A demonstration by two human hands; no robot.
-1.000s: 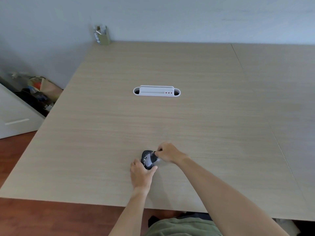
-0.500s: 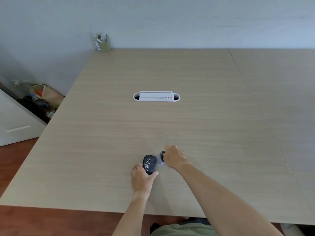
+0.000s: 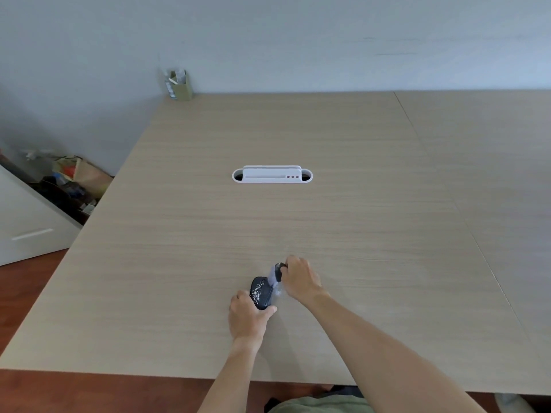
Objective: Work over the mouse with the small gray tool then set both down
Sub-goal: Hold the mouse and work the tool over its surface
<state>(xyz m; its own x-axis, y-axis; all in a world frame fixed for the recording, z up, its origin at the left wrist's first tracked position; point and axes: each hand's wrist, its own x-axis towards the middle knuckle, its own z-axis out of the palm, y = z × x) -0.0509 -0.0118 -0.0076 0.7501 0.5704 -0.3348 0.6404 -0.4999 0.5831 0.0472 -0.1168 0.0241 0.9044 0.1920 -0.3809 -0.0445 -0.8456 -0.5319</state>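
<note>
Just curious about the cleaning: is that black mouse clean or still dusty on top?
Still dusty: white specks dot the mouse, held by the left hand; the right hand holds the small gray tool.

A wide table (image 3: 298, 138) of pale wood grain fills the room, a seam running down its right part. A white cable slot (image 3: 272, 175) sits in its middle. A pale grey-blue wall (image 3: 268, 40) stands behind. Reddish wood floor (image 3: 26, 278) shows left, beside a white cabinet (image 3: 26, 222) and some clutter (image 3: 71, 180).
</note>
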